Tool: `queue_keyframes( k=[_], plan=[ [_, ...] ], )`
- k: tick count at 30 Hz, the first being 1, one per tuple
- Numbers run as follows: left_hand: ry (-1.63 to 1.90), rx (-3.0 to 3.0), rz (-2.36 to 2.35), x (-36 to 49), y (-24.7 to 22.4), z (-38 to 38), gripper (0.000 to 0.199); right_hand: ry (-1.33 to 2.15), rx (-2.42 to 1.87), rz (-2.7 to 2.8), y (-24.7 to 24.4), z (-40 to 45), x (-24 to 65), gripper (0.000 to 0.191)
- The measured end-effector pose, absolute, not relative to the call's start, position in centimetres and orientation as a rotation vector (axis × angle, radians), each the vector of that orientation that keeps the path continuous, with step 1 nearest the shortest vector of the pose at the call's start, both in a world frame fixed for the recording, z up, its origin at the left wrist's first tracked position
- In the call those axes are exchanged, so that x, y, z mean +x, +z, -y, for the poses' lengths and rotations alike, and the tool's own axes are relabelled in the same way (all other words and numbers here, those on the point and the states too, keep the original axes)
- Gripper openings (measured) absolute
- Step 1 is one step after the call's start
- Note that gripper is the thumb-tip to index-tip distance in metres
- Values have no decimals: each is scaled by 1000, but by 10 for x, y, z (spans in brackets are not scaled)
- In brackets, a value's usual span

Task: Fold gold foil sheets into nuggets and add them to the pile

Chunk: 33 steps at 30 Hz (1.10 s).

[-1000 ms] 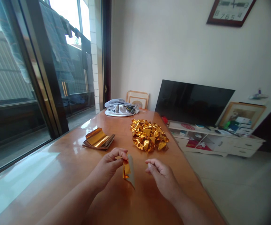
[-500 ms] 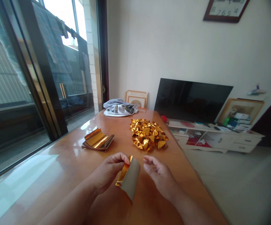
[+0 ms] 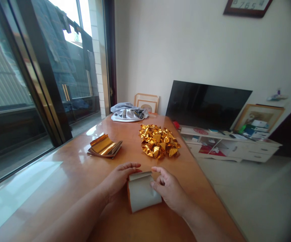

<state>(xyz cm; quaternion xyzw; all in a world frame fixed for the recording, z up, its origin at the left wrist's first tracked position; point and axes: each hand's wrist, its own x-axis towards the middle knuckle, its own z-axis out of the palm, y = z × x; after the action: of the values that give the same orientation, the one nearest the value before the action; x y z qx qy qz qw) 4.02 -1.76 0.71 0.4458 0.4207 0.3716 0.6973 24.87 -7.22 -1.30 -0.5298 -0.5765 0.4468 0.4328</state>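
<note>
A sheet of gold foil paper (image 3: pixel 145 193) is between my hands, low over the near part of the table, its dull pale back facing me. Its far edge is bent over in a narrow flap. My left hand (image 3: pixel 120 179) holds the far left corner, with fingers stretched along the top edge. On the right edge, my right hand (image 3: pixel 169 188) has its thumb on the pale face and its index finger extended at the far corner. A stack of gold foil paper (image 3: pixel 105 148) lies beyond my left hand. Folded gold foil pieces (image 3: pixel 159 141) are heaped beyond my right hand.
The glossy wooden table (image 3: pixel 80 188) runs away from me. Crumpled grey clothing (image 3: pixel 129 112) lies at its far end. Past the right edge stand a television (image 3: pixel 208 104) and a white cabinet (image 3: pixel 251 151). A glass sliding door (image 3: pixel 21 101) borders the left side.
The foil sheet has turned from a steep tilt to lying flatter, pale side toward me. My right hand has come from beside it onto its right edge.
</note>
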Motion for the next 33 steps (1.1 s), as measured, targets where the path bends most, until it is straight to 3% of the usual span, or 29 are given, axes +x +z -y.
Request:
queue_keyframes(
  k=[5, 10, 15, 22, 33],
  plan=[
    [975, 1221, -1055, 38, 4, 14, 33, 1087, -1414, 1432, -25, 69, 253, 65],
    [1122, 1934, -1192, 33, 4, 13, 15, 1032, -1477, 1445, -26, 70, 254, 64],
    [823, 2448, -1088, 35, 10, 26, 14, 1001, -1504, 1454, -25, 71, 254, 65],
    [453, 2667, -1153, 40, 9, 30, 21, 962, -1562, 1504, -25, 71, 255, 61],
    [320, 2684, -983, 37, 12, 33, 22, 1205, -1648, 1537, -14, 76, 266, 16]
  ],
)
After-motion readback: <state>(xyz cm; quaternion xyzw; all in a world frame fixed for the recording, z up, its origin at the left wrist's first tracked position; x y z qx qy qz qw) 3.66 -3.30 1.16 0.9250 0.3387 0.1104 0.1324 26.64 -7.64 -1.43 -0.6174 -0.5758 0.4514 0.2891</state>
